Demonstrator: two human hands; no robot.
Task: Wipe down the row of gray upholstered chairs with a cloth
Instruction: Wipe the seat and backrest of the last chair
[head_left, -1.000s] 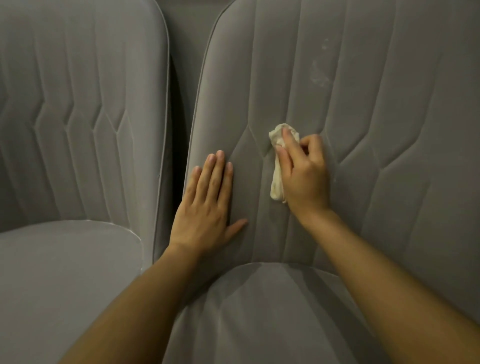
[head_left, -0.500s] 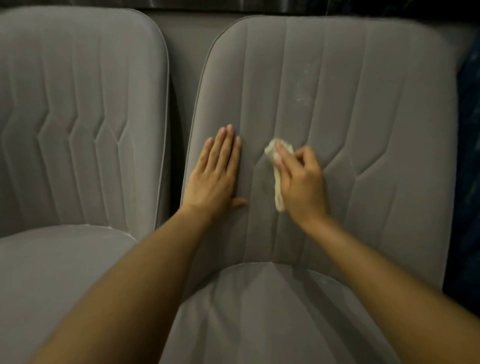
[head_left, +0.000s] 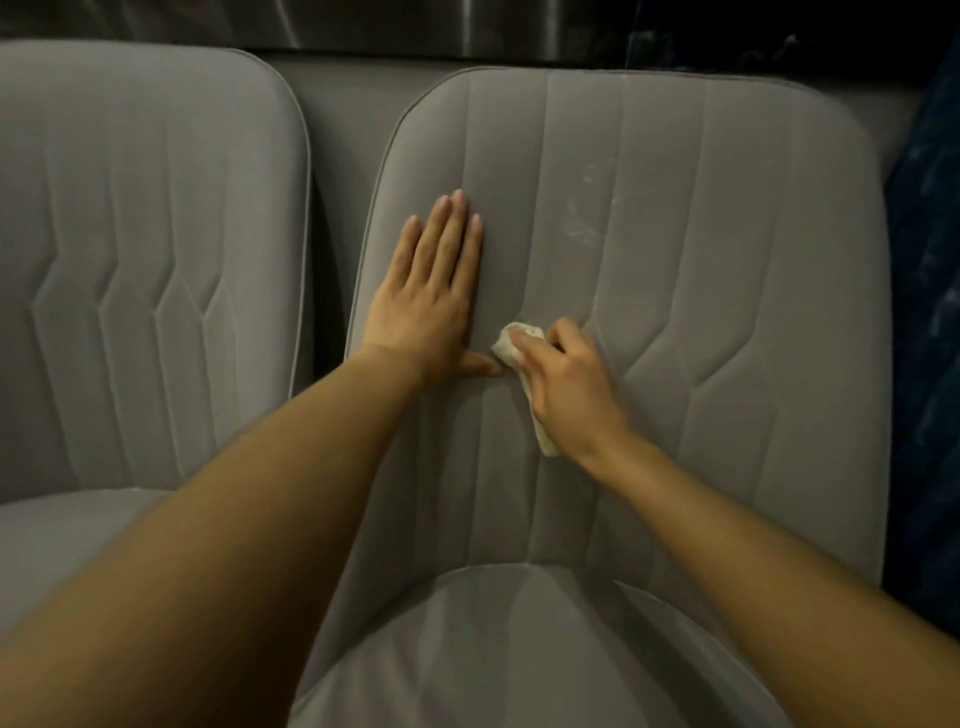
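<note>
R hand (head_left: 569, 387) gripping cloth (head_left: 545, 439) on chair back (head_left: 727, 260), L hand (head_left: 426, 306) flat (faint marks, maybe smudges)

We are seeing only two ends of the cloth (head_left: 511, 340); the rest is lying hidden under our right hand (head_left: 569, 387), which is showing slightly blurred. Our left hand (head_left: 428, 304) is covering a patch of the chair back (head_left: 727, 291). The neighbouring chair (head_left: 130, 260) is being cut off by the left edge, and the seat (head_left: 519, 654) by the bottom edge. We are failing to make out the dark blue thing (head_left: 930, 312) at the right edge, and the pale marks (head_left: 589, 213) are looking too faint to identify.
</note>
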